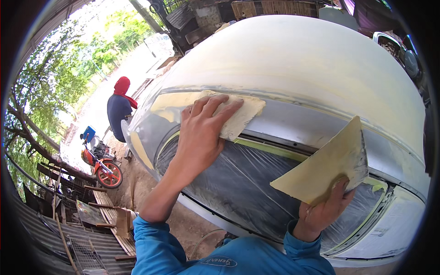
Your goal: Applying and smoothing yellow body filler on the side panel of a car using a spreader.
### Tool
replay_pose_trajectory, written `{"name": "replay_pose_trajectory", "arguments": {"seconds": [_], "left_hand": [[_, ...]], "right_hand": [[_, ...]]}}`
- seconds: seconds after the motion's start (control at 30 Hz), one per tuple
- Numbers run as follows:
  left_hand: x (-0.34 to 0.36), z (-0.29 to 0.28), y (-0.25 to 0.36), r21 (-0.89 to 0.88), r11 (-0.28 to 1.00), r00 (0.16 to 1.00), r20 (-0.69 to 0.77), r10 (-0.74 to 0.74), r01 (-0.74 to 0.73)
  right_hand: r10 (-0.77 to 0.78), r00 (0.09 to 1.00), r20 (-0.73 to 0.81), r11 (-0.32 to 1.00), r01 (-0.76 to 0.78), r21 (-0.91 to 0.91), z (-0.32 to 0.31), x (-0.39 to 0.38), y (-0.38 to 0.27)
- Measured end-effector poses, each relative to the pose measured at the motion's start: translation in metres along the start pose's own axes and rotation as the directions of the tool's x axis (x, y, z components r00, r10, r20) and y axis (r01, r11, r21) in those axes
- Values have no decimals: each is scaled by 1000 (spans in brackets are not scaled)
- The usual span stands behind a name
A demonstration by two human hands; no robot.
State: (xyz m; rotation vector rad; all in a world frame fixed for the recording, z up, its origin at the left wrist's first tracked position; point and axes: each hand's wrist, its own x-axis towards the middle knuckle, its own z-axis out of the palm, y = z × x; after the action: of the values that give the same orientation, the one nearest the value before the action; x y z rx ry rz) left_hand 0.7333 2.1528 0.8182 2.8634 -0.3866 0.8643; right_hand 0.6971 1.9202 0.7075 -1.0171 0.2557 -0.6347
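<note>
My left hand [200,130] presses a thin, cream-coloured flat sheet [246,112] against the car's side, just below the roof edge. Its fingers lie bent over the sheet's upper face. Smooth cream filler [172,103] covers the bodywork left of that hand. Lower and to the right, my right hand [326,208] grips a larger, stiff yellowish sheet [323,165] by its bottom edge, tilted in front of the window. Dark smudges mark its right edge. The pale car roof [293,59] curves away above both hands. Clear plastic film [238,183] covers the side window.
Yellow-green masking tape [270,147] edges the window. Beyond the car's left end is a person in a red head covering [121,87]. A red motorcycle [103,165] stands at left, near planks [110,220] and corrugated metal sheets [41,243].
</note>
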Motion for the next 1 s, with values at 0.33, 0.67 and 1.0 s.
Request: {"name": "replay_pose_trajectory", "arguments": {"seconds": [0.33,0.67,1.0], "left_hand": [[-3,-18,0,-91,995,988,151,-21,35],[6,-4,-4,-61,997,998,54,-36,39],[23,-8,-8,-146,989,996,84,9,4]], "right_hand": [[-18,998,-55,997,14,-70,-10,-2,6],[-35,997,-70,995,29,-92,-10,-4,9],[-36,995,-97,998,30,-62,-2,-6,3]]}}
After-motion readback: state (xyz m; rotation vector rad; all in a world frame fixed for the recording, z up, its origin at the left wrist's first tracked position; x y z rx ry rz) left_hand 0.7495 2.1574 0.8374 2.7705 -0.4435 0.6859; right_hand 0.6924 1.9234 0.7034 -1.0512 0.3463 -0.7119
